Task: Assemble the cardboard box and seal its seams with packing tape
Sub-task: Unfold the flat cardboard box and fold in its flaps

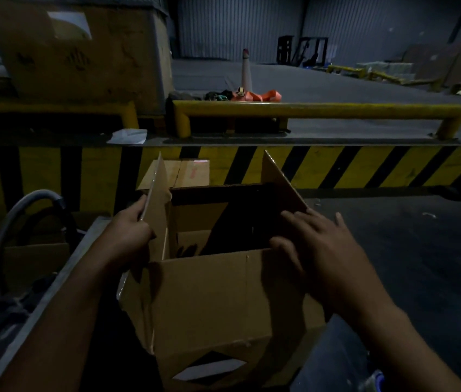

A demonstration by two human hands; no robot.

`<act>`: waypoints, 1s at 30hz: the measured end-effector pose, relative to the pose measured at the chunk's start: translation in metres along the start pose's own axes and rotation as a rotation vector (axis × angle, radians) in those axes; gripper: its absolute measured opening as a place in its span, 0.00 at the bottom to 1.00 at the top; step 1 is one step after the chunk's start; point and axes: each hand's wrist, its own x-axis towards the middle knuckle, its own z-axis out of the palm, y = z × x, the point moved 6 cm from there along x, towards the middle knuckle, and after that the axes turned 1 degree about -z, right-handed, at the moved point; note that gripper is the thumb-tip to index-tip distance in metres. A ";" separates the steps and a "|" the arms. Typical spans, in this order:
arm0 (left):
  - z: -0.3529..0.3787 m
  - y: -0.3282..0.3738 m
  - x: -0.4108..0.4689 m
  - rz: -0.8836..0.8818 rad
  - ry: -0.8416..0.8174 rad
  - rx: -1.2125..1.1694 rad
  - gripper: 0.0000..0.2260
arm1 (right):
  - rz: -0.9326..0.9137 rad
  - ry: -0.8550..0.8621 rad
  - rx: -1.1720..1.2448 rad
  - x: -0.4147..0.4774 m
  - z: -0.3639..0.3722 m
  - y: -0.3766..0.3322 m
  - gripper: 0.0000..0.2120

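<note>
head view is showing the cardboard box sitting low in the middle, right in front of the person, its top open and its inside lying in shadow. what it is standing on is not showing. the left hand is gripping the left flap, fingers curled round its edge, and the flap is standing upright. the right hand is holding nothing. its fingers are lying spread and straight over the box's right rim, just below the raised right flap. a second carton is sitting just behind the box, against a yellow and black striped kerb. a yellow rail is running above it, with a traffic cone standing further back.
</note>
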 end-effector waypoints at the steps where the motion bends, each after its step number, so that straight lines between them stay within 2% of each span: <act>1: 0.001 0.001 0.000 0.007 -0.002 -0.005 0.34 | -0.058 -0.028 -0.072 -0.008 0.009 -0.010 0.33; 3: 0.003 0.002 0.000 0.023 -0.008 -0.011 0.35 | -0.068 -0.188 -0.118 -0.017 0.039 -0.016 0.36; 5: 0.006 0.001 0.001 0.029 -0.017 -0.013 0.35 | 0.010 -0.322 -0.067 -0.020 0.071 -0.010 0.37; 12: 0.009 0.002 0.004 0.015 -0.009 -0.001 0.35 | 0.133 -0.565 0.186 -0.040 0.132 -0.005 0.34; 18: -0.002 -0.007 0.001 -0.028 0.002 -0.022 0.31 | 0.173 -0.601 0.238 -0.049 0.138 -0.003 0.35; 23: -0.011 -0.014 0.004 -0.042 -0.030 -0.009 0.32 | 0.206 -0.644 0.204 -0.040 0.138 -0.011 0.35; 26: -0.013 -0.013 0.011 -0.084 -0.051 -0.001 0.32 | 0.180 -0.550 0.191 -0.010 0.131 -0.023 0.35; 30: -0.010 -0.002 0.018 -0.060 -0.086 -0.016 0.37 | 0.116 -0.371 0.228 0.063 0.127 -0.031 0.36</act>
